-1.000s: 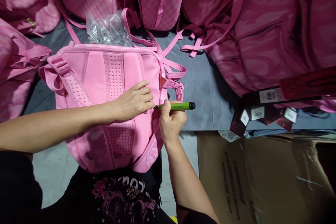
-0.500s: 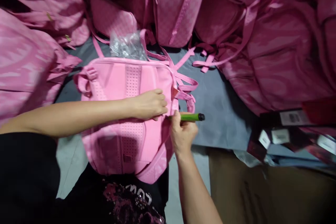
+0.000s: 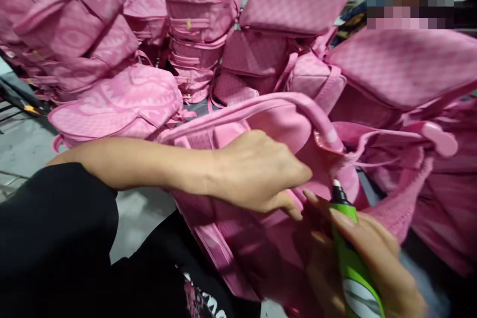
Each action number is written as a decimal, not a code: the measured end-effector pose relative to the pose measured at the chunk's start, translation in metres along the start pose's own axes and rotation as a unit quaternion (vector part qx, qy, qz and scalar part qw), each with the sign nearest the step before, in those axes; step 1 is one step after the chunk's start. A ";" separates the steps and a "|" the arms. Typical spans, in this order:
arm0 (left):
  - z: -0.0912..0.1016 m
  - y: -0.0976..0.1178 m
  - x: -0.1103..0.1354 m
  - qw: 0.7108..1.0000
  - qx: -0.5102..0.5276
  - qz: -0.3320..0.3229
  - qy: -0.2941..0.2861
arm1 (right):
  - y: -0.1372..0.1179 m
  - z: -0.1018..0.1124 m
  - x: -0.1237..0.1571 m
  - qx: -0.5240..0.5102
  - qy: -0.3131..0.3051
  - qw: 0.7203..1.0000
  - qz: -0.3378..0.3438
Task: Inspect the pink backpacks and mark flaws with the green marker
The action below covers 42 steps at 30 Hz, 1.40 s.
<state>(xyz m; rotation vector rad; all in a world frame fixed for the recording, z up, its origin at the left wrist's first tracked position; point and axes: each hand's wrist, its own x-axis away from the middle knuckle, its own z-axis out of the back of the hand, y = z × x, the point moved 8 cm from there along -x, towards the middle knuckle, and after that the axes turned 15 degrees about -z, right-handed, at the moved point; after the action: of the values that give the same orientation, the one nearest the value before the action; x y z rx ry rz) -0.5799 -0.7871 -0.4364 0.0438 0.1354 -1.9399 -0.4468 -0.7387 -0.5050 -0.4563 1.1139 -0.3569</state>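
Note:
A pink backpack (image 3: 276, 134) stands tilted in front of me, its perforated strap hanging at the right. My left hand (image 3: 257, 174) is closed on the backpack's fabric, with the fingertips partly hidden. In my right hand (image 3: 376, 253) is a green marker (image 3: 348, 243), held between thumb and fingers. Its black collar and pale tip point up toward a small reddish tag (image 3: 330, 154) at the bag's edge. Whether the tip touches the bag I cannot tell.
Piled backpacks (image 3: 204, 20) stand behind, some with checkered panels (image 3: 298, 0). Another patterned backpack (image 3: 122, 99) lies at the left. A blurred-out person appears at the upper right. Grey floor (image 3: 145, 228) shows below my left arm.
The view has come closer and tilted up. The backpack is lifted and turned on its side. The green marker has swung from pointing left to pointing upward, its pale tip now visible.

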 end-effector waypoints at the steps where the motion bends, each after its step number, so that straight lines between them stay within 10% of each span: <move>1: -0.005 -0.001 0.013 0.999 0.024 0.034 0.006 | -0.004 -0.005 -0.001 -0.010 -0.029 0.999 0.015; 6: -0.081 -0.021 0.048 0.982 0.173 0.069 -0.025 | 0.014 -0.058 0.022 -0.016 -0.121 0.991 0.054; 10: -0.070 -0.046 0.040 0.992 0.014 0.038 0.118 | 0.025 -0.078 0.031 0.012 -0.076 0.995 0.068; 16: -0.115 -0.086 0.004 0.996 0.027 0.070 -0.047 | 0.010 -0.077 0.048 0.008 -0.091 0.995 -0.029; 22: -0.130 -0.078 -0.005 0.999 -0.030 0.000 -0.017 | 0.030 -0.080 0.061 -0.019 -0.175 0.981 -0.083; 28: -0.135 -0.067 -0.004 0.996 -0.087 0.005 -0.031 | 0.066 -0.080 0.051 -0.096 -0.134 0.959 -0.230; 42: -0.154 -0.081 -0.018 0.990 -0.096 0.052 -0.085 | 0.067 -0.127 -0.003 0.101 -0.509 0.828 -0.215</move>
<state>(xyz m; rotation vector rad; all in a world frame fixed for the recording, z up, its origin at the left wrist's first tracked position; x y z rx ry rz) -0.6542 -0.7240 -0.5814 -0.2379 0.2017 -1.8093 -0.5608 -0.7018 -0.5844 -0.5991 -0.0889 -0.5267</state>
